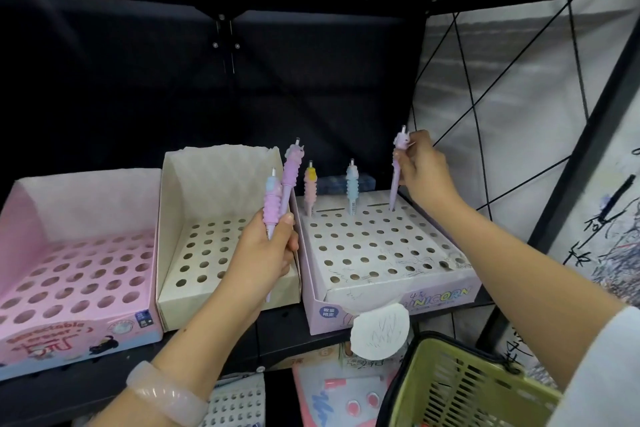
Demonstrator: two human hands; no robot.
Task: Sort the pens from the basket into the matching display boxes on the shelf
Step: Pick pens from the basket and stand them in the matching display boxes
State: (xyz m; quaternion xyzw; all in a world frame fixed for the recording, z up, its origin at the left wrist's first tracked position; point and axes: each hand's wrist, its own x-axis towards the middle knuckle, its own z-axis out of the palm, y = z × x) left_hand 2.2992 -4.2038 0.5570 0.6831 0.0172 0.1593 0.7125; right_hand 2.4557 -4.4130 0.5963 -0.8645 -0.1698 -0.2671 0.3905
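My right hand (420, 168) pinches a purple unicorn pen (397, 166) whose tip sits in a back-row hole of the white unicorn display box (391, 291). Two more unicorn pens stand in that back row, a pink and yellow pen (310, 189) and a blue pen (352, 185). My left hand (266, 253) grips two pens upright in front of the cream box (173, 305): a purple unicorn pen (289, 177) and a pink and blue pen (272, 204). The green basket (460, 388) is at the bottom right, below the shelf.
A pink display box (20, 343) with rows of holes stands at the left of the shelf. A perforated black shelf hangs overhead. Black wire bracing and a pale sheet close the right side. Packaged goods lie on the level below.
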